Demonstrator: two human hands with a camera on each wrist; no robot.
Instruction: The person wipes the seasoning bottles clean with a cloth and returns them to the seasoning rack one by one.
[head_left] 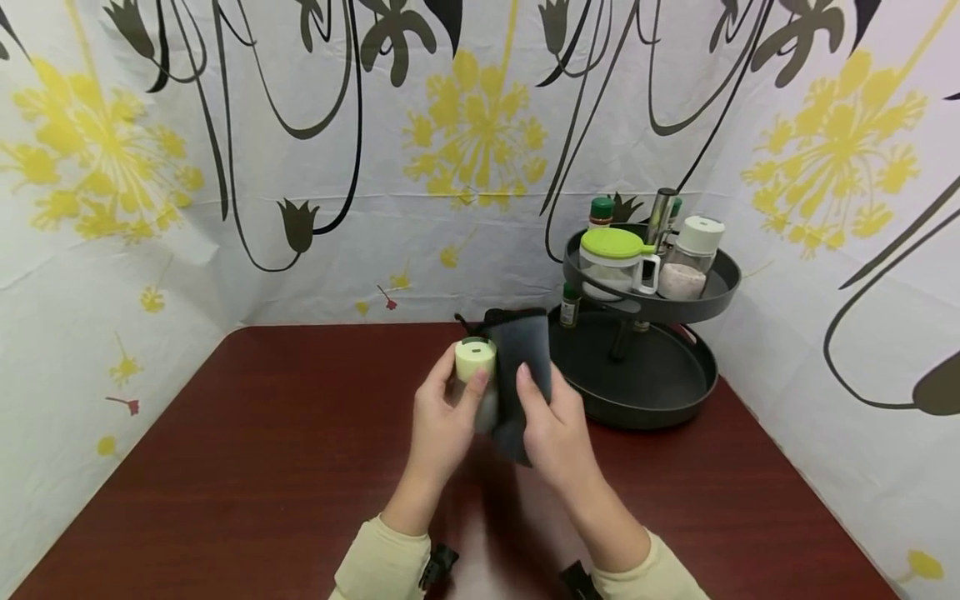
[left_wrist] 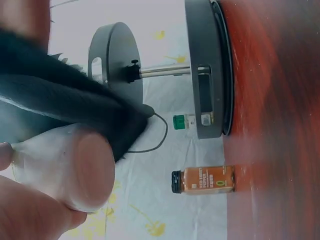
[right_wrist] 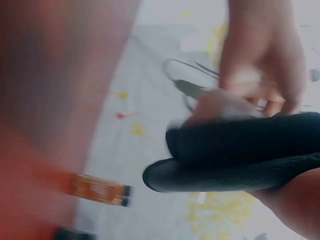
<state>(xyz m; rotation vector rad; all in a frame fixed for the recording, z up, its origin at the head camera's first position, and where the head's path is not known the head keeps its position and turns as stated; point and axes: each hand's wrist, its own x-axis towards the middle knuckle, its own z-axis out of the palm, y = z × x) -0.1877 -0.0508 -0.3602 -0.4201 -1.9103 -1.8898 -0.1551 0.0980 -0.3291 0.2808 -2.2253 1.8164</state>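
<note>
In the head view my left hand holds a small clear jar upright by its side, with the thumb just below its pale green lid. The left wrist view shows the jar's rounded base. My right hand grips a folded dark grey cloth, thumb on its near face. Beside the jar, the cloth hangs close against it; whether they touch cannot be told. Two folded layers of the cloth show in the right wrist view, partly covering the jar and the left hand.
A two-tier dark turntable stands at the back right of the dark red table. Its upper tier bears a green-lidded container, a white-capped jar and green-capped bottles. A red sweet pepper bottle stands next to the turntable.
</note>
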